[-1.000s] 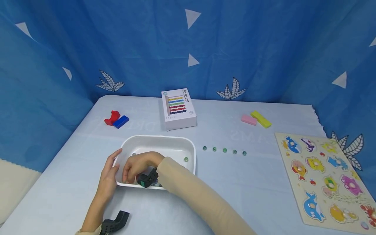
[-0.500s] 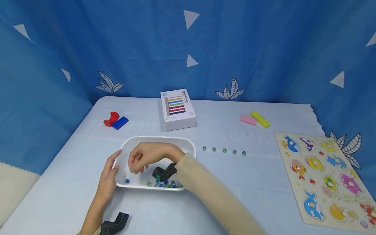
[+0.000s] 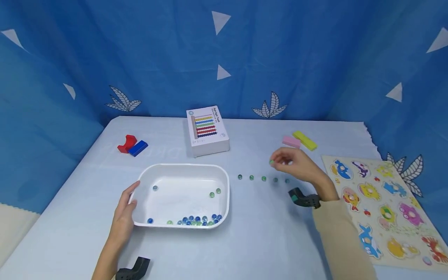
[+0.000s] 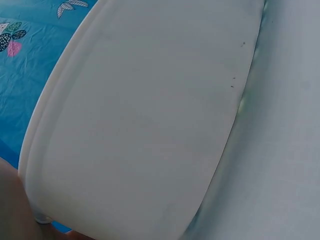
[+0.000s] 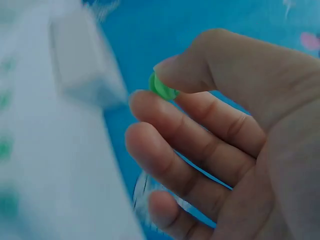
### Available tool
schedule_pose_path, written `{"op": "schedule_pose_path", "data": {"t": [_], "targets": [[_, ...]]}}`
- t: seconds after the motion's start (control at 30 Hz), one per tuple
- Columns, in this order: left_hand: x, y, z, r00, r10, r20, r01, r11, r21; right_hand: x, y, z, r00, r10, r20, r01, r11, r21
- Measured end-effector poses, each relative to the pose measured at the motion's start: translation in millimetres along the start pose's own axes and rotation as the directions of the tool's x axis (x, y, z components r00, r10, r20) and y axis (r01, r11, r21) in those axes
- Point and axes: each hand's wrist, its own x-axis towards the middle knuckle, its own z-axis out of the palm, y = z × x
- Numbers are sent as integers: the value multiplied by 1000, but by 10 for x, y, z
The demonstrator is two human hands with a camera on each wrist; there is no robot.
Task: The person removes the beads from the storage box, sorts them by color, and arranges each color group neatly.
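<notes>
In the head view my right hand (image 3: 295, 165) is in the air above the right end of a row of greenish marbles (image 3: 264, 178) on the table. Its thumb and fingertips pinch a green marble (image 5: 162, 87), seen plainly in the right wrist view; the other fingers are loosely bent. My left hand (image 3: 121, 219) grips the left rim of a white plastic tray (image 3: 182, 167). Inside, several blue and green marbles (image 3: 197, 219) gather along the near wall, and a few lie apart. The left wrist view shows mostly the tray's outer wall (image 4: 135, 115).
An abacus box (image 3: 210, 132) stands behind the tray. Red (image 3: 127, 144) and blue blocks (image 3: 138, 148) lie at back left, pink (image 3: 291, 141) and yellow blocks (image 3: 305, 140) at back right. A sea-animal puzzle board (image 3: 378, 202) covers the right side.
My right hand has lifted out of the tray with a green marble and swung right, past the row. My left hand stays on the tray's rim.
</notes>
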Motion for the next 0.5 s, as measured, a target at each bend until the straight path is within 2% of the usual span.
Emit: {"op": "schedule_pose_path", "data": {"t": [0.1,0.23,0.37,0.5], "targets": [[-2,-7,7,1000,2,0,-2,1000,-6,-223,439,-76,994,97,-52,-100,993,-55],[-4,-1,13,1000,7,0,-7,1000,-12,-437,826,-64,980,181,-81,-189,975,-114],[-9,-5,15,1000,8,-4,-8,1000,-11,-534,990,-22,970,224,-90,-235,961,-145],[-16,-1,14,1000,5,-19,-5,1000,8,-553,993,2,971,213,-105,-227,964,-142]]}}
